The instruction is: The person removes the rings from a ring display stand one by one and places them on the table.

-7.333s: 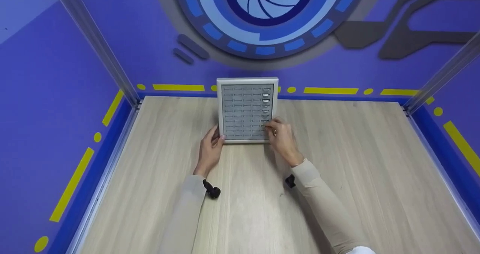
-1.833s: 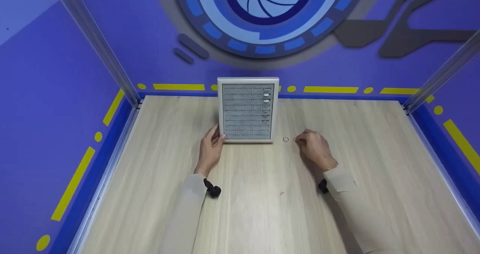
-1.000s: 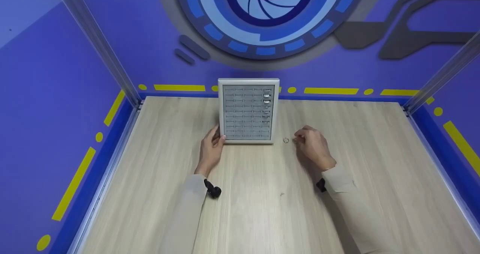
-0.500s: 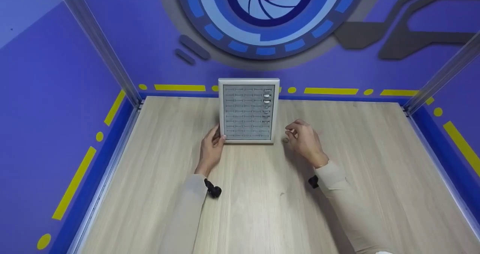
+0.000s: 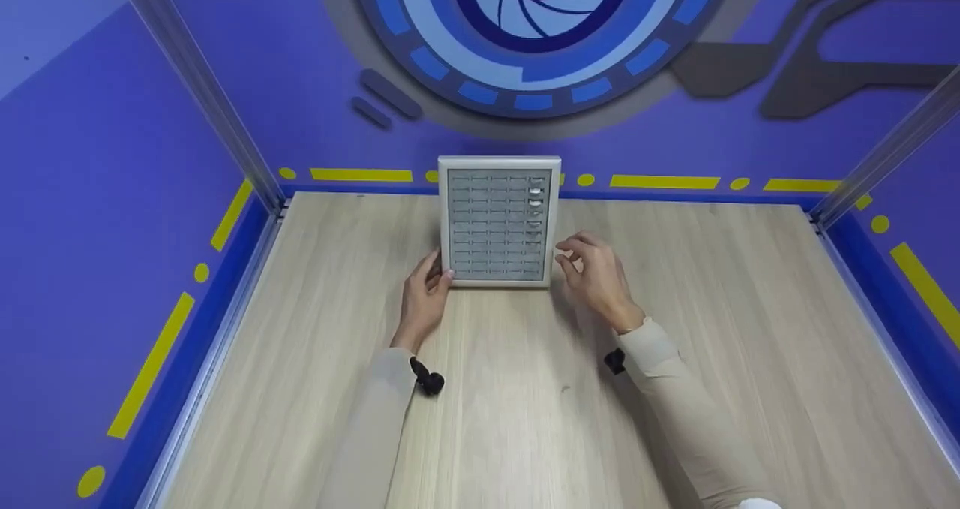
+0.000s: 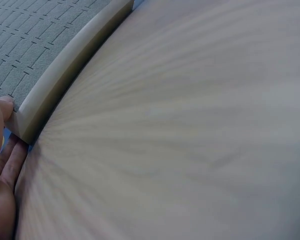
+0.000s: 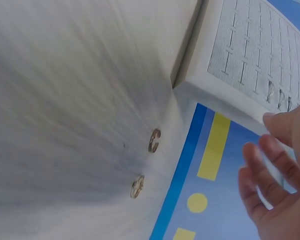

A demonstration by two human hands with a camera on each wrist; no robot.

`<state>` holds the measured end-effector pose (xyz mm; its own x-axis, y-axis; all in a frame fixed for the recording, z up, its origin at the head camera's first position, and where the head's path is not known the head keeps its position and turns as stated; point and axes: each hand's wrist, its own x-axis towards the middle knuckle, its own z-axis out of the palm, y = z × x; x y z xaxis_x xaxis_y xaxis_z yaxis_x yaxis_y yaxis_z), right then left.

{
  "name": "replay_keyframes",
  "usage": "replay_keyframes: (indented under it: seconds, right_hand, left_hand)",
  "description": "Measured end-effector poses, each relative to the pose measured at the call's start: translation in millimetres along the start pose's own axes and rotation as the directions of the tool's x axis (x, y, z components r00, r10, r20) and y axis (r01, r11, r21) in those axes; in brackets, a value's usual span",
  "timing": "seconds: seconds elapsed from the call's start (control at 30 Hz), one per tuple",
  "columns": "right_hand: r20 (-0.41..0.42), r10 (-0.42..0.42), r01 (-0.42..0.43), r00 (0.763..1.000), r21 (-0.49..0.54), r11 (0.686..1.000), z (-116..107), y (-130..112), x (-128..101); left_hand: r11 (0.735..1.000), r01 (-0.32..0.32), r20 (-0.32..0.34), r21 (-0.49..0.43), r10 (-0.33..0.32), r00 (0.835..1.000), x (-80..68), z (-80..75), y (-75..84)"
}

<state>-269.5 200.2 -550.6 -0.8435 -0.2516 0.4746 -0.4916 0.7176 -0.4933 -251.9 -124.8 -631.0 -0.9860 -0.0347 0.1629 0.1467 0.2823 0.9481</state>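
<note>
One slotted tray (image 5: 487, 225) stood on the table (image 5: 495, 434), lower-left corner gripped by the left hand (image 5: 423, 299), right hand (image 5: 597, 276) held beside the tray's right edge, fingers half curled, any grasp not discernible

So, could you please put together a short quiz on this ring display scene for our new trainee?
1. True or false: the left hand holds the ring display board by its top edge.
2. In the right wrist view, how many loose rings lie on the table?
3. In the head view, which column of the board holds the mounted rings? A) leftmost, B) middle, C) rightmost.

Key:
1. False; it grips the lower left corner, thumb in front.
2. Two.
3. C.
</note>
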Motion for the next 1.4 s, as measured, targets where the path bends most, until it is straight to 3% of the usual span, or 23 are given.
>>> replay_keyframes:
  seconds: [0.63, 0.97, 1.4]
  right_hand:
    - [-0.045, -0.016, 0.021, 0.999, 0.124, 0.992, 28.1, -20.2, 10.5]
    - [-0.069, 0.01, -0.011, 0.998, -0.007, 1.0, 39.3, -28.0, 14.5]
    - [-0.102, -0.016, 0.011, 0.995, -0.05, 0.999, 43.3, -28.8, 16.8]
  left_hand:
    - [0.999, 0.016, -0.01, -0.029, -0.016, 1.0, -0.9, 3.9, -1.8]
    - [1.0, 0.001, -0.004, -0.011, -0.001, 1.0, -0.8, 0.4, -0.9]
    - [1.0, 0.007, -0.009, -0.013, -0.007, 1.0, -0.1, 0.6, -0.4]
